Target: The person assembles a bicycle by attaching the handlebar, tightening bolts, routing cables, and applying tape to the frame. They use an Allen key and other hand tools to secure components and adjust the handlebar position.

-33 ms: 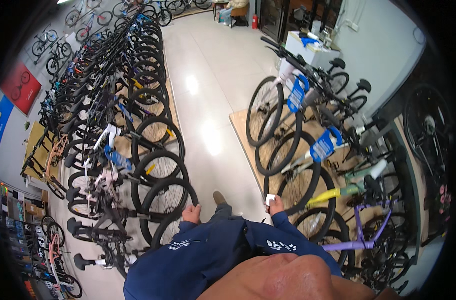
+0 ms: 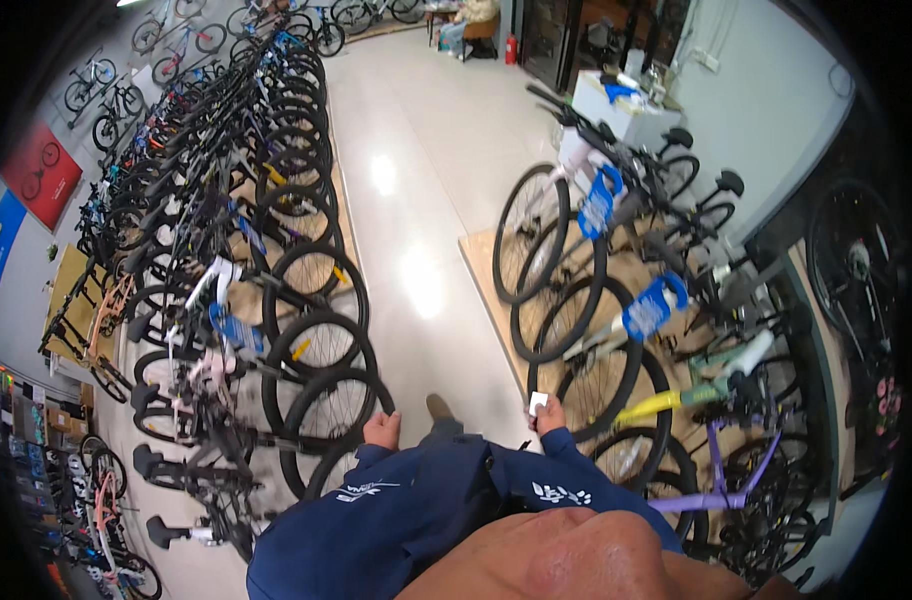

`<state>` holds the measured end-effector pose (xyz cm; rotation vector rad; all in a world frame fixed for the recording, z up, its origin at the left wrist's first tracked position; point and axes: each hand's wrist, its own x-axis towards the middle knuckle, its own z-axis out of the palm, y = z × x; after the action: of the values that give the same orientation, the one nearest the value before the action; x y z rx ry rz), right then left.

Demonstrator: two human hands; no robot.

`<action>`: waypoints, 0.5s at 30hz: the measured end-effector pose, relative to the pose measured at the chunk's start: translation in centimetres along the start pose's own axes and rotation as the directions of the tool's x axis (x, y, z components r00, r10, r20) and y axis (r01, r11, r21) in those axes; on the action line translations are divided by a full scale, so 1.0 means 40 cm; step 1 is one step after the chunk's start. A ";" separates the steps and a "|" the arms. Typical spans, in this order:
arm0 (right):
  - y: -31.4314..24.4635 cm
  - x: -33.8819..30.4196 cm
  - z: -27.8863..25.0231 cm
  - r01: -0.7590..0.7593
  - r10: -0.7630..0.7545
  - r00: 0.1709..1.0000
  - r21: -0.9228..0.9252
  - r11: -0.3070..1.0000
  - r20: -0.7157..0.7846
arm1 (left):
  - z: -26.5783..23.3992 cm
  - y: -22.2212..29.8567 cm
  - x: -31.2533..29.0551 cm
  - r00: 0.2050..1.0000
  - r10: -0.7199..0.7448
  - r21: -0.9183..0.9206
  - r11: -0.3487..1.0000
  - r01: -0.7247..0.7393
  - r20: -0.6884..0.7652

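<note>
My right hand [image 2: 550, 415] is closed around a small white square-faced object [image 2: 538, 400] whose kind I cannot make out. It hangs at waist height beside the front wheels of the bicycles on the right. My left hand [image 2: 382, 430] hangs low with its fingers curled in, and nothing shows in it. In the picture it lies right by a black bicycle tyre [image 2: 319, 378]; whether it touches the tyre I cannot tell. Both forearms wear dark blue sleeves. Below, a brown shoe [image 2: 438, 406] shows on the floor between the bicycle rows.
A long row of bicycles [image 2: 301, 250] lines the left side of a pale tiled aisle [image 2: 396, 190]. On the right, bicycles with blue tags [image 2: 598, 205] stand on a low wooden platform [image 2: 481, 262]. Farther off are a white cabinet [image 2: 601, 105], a red fire extinguisher [image 2: 511, 50] and a seated person.
The nearby bicycles sit slightly lower in the picture. The white object in my right hand shows more of its face and has shifted a little left. My left hand is slightly lower.
</note>
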<state>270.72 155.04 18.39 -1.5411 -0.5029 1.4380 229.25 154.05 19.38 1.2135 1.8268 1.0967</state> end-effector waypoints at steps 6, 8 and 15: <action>-0.231 0.244 0.257 0.053 -0.055 0.995 0.034 0.998 0.085 | -0.047 0.166 0.482 0.997 -0.060 -0.053 0.997 0.062 0.038; -0.282 0.317 0.322 0.040 -0.047 0.996 0.085 0.996 0.077 | -0.055 0.183 0.608 0.997 -0.078 -0.196 0.978 0.073 -0.019; -0.398 0.607 0.512 -0.045 0.046 0.999 -0.046 0.998 0.024 | 0.015 0.176 0.923 0.974 -0.227 -0.264 0.939 0.219 0.000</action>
<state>261.90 189.37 20.95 -1.5810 -0.5221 1.4913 219.88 190.32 22.48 0.8181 1.7268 1.1875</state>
